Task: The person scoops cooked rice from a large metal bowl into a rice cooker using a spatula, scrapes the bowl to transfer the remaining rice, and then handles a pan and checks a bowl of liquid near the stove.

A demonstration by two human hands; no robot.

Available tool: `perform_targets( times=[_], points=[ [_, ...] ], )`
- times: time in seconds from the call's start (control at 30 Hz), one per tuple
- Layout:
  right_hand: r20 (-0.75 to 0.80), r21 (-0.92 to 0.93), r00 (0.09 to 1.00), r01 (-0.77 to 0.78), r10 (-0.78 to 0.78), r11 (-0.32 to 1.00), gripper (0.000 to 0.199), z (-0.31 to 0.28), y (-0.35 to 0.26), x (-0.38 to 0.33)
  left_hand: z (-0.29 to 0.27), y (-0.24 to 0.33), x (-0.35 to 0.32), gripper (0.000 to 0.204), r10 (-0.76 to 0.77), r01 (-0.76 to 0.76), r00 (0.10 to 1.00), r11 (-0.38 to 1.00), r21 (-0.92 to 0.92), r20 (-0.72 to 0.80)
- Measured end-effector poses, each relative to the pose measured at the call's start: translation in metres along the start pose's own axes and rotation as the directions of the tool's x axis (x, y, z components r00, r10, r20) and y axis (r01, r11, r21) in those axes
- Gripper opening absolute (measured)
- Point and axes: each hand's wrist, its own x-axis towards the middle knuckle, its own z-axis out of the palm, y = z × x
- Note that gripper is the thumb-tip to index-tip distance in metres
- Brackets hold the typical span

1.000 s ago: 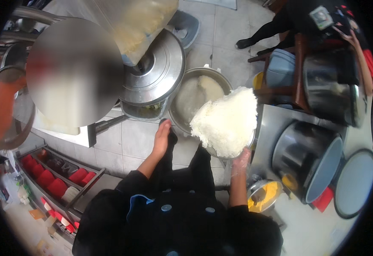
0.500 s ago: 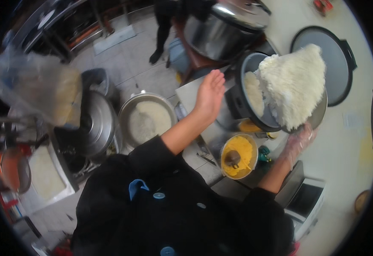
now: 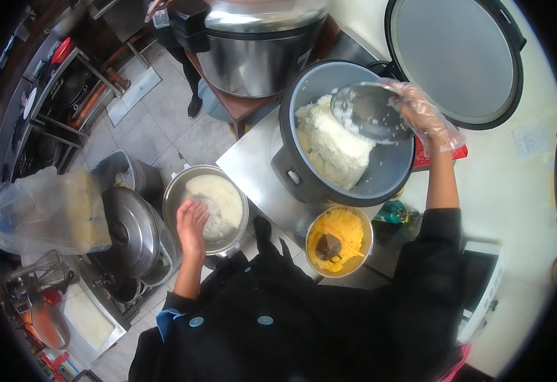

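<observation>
My right hand [image 3: 423,116], in a clear plastic glove, is closed on the rim of a round shallow metal bowl [image 3: 366,113]. The bowl tilts inside the large rice cooker [image 3: 390,172], and rice grains stick to its inner face. Under and beside it lies a thick heap of white cooked rice [image 3: 336,145] in the cooker. Bare and holding nothing, my left hand [image 3: 191,226] hovers with its fingers apart over the left edge of a metal pot [image 3: 171,191]. That pot holds white grains and cloudy water [image 3: 218,200].
The cooker's round lid [image 3: 457,60] stands raised behind it. A second large steel cooker [image 3: 253,60] is beyond. Near my body sits a bowl of yellow food [image 3: 345,229] with a dark scoop. A plastic bag [image 3: 43,210] and a lidded pot [image 3: 129,232] are at left.
The big clump of rice has gone from the bowl into the cooker. My right hand has turned the bowl over from the far side. My left hand has swung left and nearer.
</observation>
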Motion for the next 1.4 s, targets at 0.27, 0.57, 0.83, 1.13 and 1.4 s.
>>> perform_targets(
  times=[0.27, 0.57, 0.83, 1.13, 1.4],
  points=[
    [0.155, -0.33, 0.987, 0.025, 0.028, 0.943, 0.039, 0.105, 0.055, -0.007, -0.021, -0.025, 0.011, 0.039, -0.126, 0.124, 0.99, 0.992, -0.034, -0.07],
    [0.116, -0.427, 0.993, 0.074, -0.027, 0.901, 0.05, 0.022, -0.026, -0.014, -0.012, -0.004, 0.016, 0.035, -0.124, 0.123, 0.992, 0.991, 0.048, 0.026],
    [0.405, -0.487, 0.905, 0.092, 0.131, 0.869, 0.058, 0.099, 0.002, -0.018, -0.049, -0.012, 0.02, 0.04, -0.057, 0.067, 0.995, 0.99, 0.127, -0.076],
    [-0.183, -0.534, 0.945, -0.327, 0.271, 0.78, 0.04, 0.065, 0.023, 0.012, -0.045, -0.015, 0.02, 0.039, -0.094, 0.101, 0.993, 0.99, 0.102, -0.073],
    [-0.277, -0.368, 0.935, -0.316, 0.222, 0.874, 0.029, 0.118, 0.137, 0.018, -0.026, -0.035, 0.027, 0.033, -0.135, 0.135, 0.991, 0.99, 0.047, -0.015]
  ],
)
